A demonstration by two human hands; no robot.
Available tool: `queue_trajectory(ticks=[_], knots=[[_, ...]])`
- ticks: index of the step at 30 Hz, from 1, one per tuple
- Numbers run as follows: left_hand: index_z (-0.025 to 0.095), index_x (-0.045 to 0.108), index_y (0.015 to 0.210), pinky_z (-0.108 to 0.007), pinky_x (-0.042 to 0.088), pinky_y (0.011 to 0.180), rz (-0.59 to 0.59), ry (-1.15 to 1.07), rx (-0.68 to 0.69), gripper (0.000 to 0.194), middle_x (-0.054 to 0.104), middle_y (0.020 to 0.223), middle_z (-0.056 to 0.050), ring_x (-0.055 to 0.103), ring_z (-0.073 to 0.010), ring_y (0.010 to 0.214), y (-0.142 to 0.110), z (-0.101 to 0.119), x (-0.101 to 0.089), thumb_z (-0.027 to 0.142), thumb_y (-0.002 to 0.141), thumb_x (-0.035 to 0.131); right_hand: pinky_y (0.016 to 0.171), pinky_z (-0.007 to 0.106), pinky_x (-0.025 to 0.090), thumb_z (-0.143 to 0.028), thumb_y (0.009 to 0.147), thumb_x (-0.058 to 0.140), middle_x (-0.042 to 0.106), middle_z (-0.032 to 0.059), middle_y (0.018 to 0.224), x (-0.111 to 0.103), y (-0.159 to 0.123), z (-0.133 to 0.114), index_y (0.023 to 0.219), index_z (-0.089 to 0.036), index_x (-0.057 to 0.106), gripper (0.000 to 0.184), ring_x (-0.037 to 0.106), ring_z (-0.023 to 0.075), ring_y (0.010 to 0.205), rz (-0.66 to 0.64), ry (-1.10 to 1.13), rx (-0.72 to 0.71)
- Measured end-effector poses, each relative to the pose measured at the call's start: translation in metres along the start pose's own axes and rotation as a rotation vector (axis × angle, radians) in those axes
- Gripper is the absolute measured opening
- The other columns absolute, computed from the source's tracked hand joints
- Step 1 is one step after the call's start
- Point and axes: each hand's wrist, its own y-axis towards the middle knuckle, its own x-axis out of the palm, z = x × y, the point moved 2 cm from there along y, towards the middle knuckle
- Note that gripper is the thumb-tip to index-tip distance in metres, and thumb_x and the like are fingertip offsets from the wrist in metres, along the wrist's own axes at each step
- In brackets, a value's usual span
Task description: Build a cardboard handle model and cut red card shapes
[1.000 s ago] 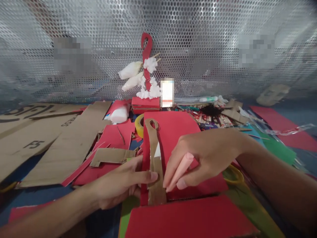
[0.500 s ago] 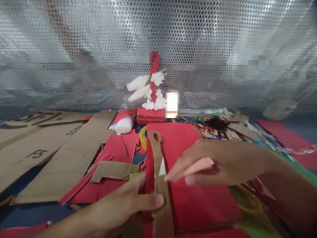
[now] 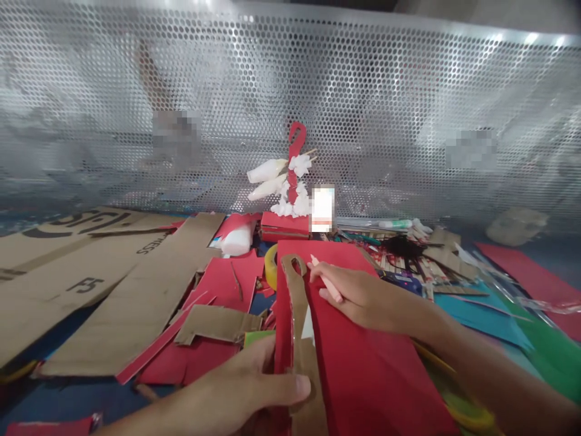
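Note:
My right hand (image 3: 365, 300) is closed around a pink pen (image 3: 332, 286), its tip beside the looped top of a brown cardboard cutout (image 3: 298, 303). The cutout lies on a red cardboard sheet (image 3: 358, 369), near its left edge, with a small white patch (image 3: 308, 327) showing along the cutout's side. My left hand (image 3: 254, 387) grips the left edge of the sheet. Its thumb presses on the lower part of the cutout, while the other fingers are mostly hidden beneath.
A red hook-shaped model (image 3: 297, 142) with white paper tufts stands on a red block (image 3: 285, 225) at the back, before a perforated metal panel. Brown cardboard (image 3: 118, 290) and red scraps spread leftward. Yellow tape (image 3: 271, 266) lies behind the sheet; blue and green sheets (image 3: 481, 315) lie right.
My right hand has moved the pink pen up along the cutout, from its lower right side to beside the loop. My left thumb still presses on the cutout. The camera view has tilted upward.

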Motion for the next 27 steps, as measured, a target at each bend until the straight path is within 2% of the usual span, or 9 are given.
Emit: queue_trajectory(ticks=[4,9,12,15,17,19,22,24,27], knots=[[0.024,0.066,0.106,-0.037,0.051,0.091,-0.039,-0.020,-0.009,0.037,0.069,0.093,-0.003,0.067,-0.0197,0.087,-0.002,0.004,0.005,0.032,0.075,0.083,0.078,0.032,0.047,-0.019,0.099,0.042,0.062,0.0031,0.088,-0.001,0.000,0.001,0.127,-0.022,0.052,0.030,0.058,0.0182,0.076,-0.031,0.008,-0.009],[0.024,0.066,0.107,-0.036,0.052,0.088,-0.019,0.014,-0.010,0.035,0.070,0.093,-0.003,0.068,-0.0202,0.088,-0.003,0.005,0.003,0.035,0.076,0.081,0.080,0.033,0.047,-0.020,0.100,0.043,0.066,0.0045,0.094,-0.007,0.000,0.001,0.127,-0.024,0.054,0.030,0.061,0.0193,0.082,-0.022,0.018,0.005],[0.025,0.065,0.111,-0.034,0.054,0.084,0.003,0.072,-0.021,0.039,0.071,0.096,-0.003,0.068,-0.0195,0.087,-0.002,0.005,-0.001,0.036,0.078,0.081,0.083,0.033,0.048,-0.026,0.101,0.045,0.070,0.0051,0.104,-0.019,-0.002,-0.002,0.128,-0.026,0.057,0.029,0.064,0.0205,0.090,0.009,0.055,0.009],[0.025,0.064,0.115,-0.031,0.054,0.078,0.007,0.103,-0.059,0.044,0.072,0.101,-0.005,0.069,-0.0204,0.089,-0.001,0.004,-0.004,0.038,0.076,0.082,0.090,0.033,0.047,-0.036,0.102,0.047,0.069,0.0052,0.121,-0.036,-0.004,-0.006,0.129,-0.028,0.059,0.030,0.064,0.0220,0.106,0.083,0.089,0.014],[0.024,0.063,0.119,-0.030,0.054,0.077,0.005,0.093,-0.073,0.048,0.072,0.107,-0.006,0.070,-0.0218,0.093,-0.001,0.004,-0.003,0.038,0.078,0.081,0.089,0.031,0.047,-0.040,0.103,0.046,0.069,0.0041,0.122,-0.045,-0.006,-0.008,0.130,-0.028,0.060,0.033,0.065,0.0212,0.106,0.078,0.140,0.007],[0.024,0.061,0.125,-0.033,0.054,0.081,-0.014,0.062,-0.071,0.050,0.071,0.112,-0.007,0.070,-0.0230,0.097,-0.001,0.005,-0.001,0.036,0.080,0.080,0.084,0.029,0.049,-0.042,0.103,0.046,0.072,0.0041,0.116,-0.052,-0.008,-0.010,0.128,-0.026,0.063,0.034,0.067,0.0194,0.100,0.010,0.224,-0.006],[0.025,0.059,0.128,-0.039,0.053,0.093,-0.047,0.013,-0.064,0.050,0.071,0.114,-0.007,0.070,-0.0240,0.101,-0.002,0.008,0.003,0.032,0.082,0.078,0.078,0.027,0.051,-0.042,0.102,0.049,0.075,0.0068,0.110,-0.058,-0.012,-0.015,0.114,-0.020,0.074,0.035,0.069,0.0177,0.093,-0.143,0.370,-0.080],[0.024,0.060,0.128,-0.040,0.052,0.095,-0.050,0.011,-0.072,0.049,0.072,0.114,-0.007,0.070,-0.0239,0.100,-0.002,0.008,0.004,0.032,0.083,0.078,0.076,0.026,0.052,-0.038,0.101,0.053,0.076,0.0089,0.109,-0.058,-0.013,-0.021,0.106,-0.017,0.078,0.033,0.070,0.0174,0.090,-0.261,0.461,-0.150],[0.025,0.060,0.129,-0.040,0.051,0.097,-0.055,0.014,-0.069,0.047,0.072,0.115,-0.007,0.070,-0.0219,0.097,-0.002,0.008,0.004,0.030,0.085,0.075,0.073,0.023,0.053,-0.030,0.098,0.059,0.078,0.0088,0.102,-0.055,-0.015,-0.031,0.106,-0.015,0.078,0.026,0.071,0.0166,0.087,-0.418,0.571,-0.212]])
